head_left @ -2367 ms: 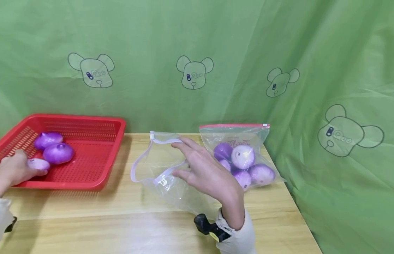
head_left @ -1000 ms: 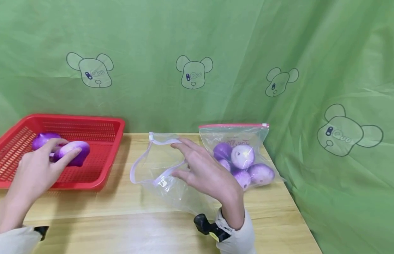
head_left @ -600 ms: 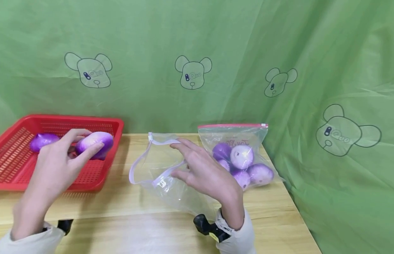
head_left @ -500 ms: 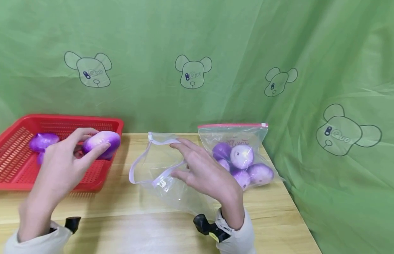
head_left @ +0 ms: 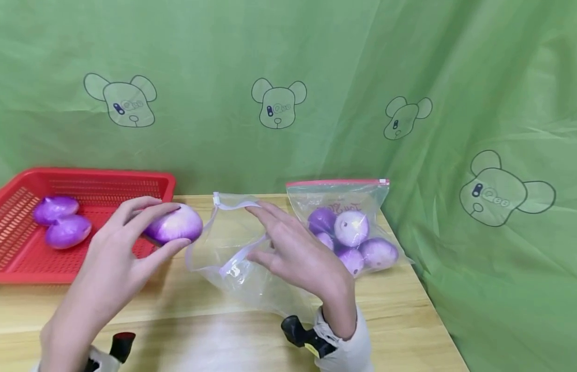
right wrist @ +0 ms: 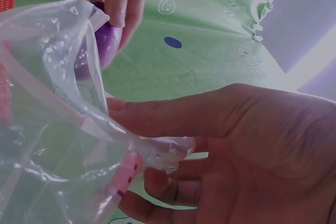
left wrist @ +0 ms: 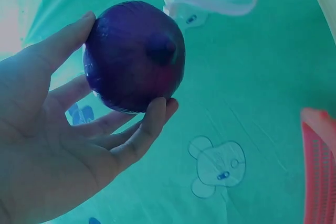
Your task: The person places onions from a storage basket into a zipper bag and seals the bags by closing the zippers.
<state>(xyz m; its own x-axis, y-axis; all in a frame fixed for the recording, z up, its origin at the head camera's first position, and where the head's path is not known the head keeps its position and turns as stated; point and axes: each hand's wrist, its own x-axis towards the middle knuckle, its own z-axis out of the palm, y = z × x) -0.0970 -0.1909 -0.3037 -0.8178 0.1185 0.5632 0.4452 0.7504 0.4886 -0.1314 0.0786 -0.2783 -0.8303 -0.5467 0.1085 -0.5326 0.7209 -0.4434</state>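
Note:
My left hand [head_left: 112,254] pinches a purple onion [head_left: 178,225] between thumb and fingertips, just left of the mouth of a clear zip bag [head_left: 256,284]. In the left wrist view the onion's [left wrist: 134,56] pointed tip faces the camera. My right hand [head_left: 302,253] holds that bag by its mouth, fingers at the far rim and thumb at the near one. The right wrist view shows the bag's edge bunched between thumb and fingers [right wrist: 173,187]. Two more onions [head_left: 67,231] lie in the red basket [head_left: 151,186] at the left.
A second zip bag [head_left: 337,191] with a pink top strip and several onions [head_left: 351,228] inside stands behind my right hand. The wooden table [head_left: 214,336] ends at a right edge beside a green curtain [head_left: 288,46] with bear faces.
My left hand has taken an onion out of the basket and carried it right to the bag's mouth. My right hand has kept its place on the bag.

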